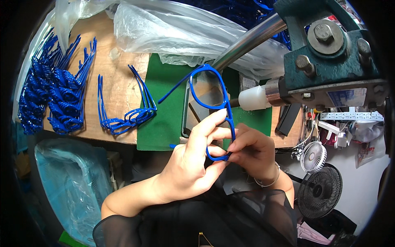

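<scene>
A blue eyeglasses frame (pixel 225 92) is held up in front of me, its one rim pointing away and the other within my fingers. My left hand (pixel 199 150) is closed round the nearer rim, with the fingers reaching across it. At the same rim's outer edge, my right hand (pixel 253 152) pinches with thumb and fingertips. One temple arm stretches out to the left from the far rim, and the tip of the other shows beside my left hand. Behind the frame lies a green mat (pixel 158 119) with a dark-edged metal fixture (pixel 187 111) on it.
Stacks of blue eyeglasses frames (pixel 66 99) and a smaller group (pixel 127 119) rest on the wooden table (pixel 109 45). A green press (pixel 325 61) with a white tip (pixel 252 99) overhangs the right. Clear plastic (pixel 164 29), a blue lined bin (pixel 74 181) and fans (pixel 319 191) surround the workspace.
</scene>
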Demonstrator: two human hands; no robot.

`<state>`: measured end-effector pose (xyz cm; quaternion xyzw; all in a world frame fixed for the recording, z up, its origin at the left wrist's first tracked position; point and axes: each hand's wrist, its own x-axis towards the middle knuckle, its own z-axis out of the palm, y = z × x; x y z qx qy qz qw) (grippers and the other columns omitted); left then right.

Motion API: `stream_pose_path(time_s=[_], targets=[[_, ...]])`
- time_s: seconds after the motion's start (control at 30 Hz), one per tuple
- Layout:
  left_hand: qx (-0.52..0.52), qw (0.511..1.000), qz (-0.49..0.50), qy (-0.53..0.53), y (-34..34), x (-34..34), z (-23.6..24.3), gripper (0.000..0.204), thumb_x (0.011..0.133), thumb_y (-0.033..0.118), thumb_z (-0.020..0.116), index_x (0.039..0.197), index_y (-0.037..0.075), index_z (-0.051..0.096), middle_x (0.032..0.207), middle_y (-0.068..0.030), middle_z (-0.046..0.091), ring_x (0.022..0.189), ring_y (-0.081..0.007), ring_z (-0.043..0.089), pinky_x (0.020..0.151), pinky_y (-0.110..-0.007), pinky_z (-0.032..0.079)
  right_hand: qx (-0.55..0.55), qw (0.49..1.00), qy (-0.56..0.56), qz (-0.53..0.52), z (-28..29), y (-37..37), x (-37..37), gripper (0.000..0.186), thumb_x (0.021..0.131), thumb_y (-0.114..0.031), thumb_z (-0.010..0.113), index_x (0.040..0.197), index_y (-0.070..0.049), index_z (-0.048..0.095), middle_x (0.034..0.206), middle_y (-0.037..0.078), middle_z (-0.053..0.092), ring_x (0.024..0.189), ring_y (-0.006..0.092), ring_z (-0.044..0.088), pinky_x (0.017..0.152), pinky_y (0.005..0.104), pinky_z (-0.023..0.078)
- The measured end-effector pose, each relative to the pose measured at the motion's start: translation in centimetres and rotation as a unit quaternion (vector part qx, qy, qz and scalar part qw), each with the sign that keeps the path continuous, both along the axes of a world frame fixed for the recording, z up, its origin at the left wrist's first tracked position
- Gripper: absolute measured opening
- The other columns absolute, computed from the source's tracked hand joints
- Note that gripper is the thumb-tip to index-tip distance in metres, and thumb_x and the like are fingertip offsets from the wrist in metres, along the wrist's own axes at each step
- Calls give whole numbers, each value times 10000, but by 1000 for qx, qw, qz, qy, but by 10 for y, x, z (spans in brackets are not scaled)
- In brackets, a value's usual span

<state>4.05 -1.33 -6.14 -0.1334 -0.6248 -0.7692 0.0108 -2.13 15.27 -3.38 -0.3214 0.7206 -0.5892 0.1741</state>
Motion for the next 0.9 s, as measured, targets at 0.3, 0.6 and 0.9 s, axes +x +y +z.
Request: stream_pose_path(time_s=[0.3, 0.6, 0.9], targets=[[19, 992, 117, 48, 5, -28, 22, 785, 706, -111, 617, 1319, 22, 145, 1158, -165, 460, 999, -214, 528, 748, -296, 490, -128, 976, 106, -140, 28, 10, -20, 148, 811, -88, 584, 895, 17, 524, 766, 75, 518, 673, 139, 478, 642, 252, 390], [8, 996, 64, 59, 23, -68, 29, 683, 786, -68, 566, 1272, -22, 89, 1147, -109, 449, 975, -120, 506, 776, -238, 468, -374, 796, 387, -278, 176, 38, -48, 532, 743, -404, 554, 993, 65, 522, 952, 202, 542, 930, 311, 500, 927, 450, 311], [47, 996, 64, 38, 26, -77, 33, 488, 785, -44, 586, 1150, -4, 264, 985, -70, 527, 801, -98, 526, 717, -206, 420, -256, 893, 370, -26, 156, 32, -4, 515, 729, -426, 582, 1018, -11, 484, 976, 128, 489, 982, 252, 437, 978, 435, 256]])
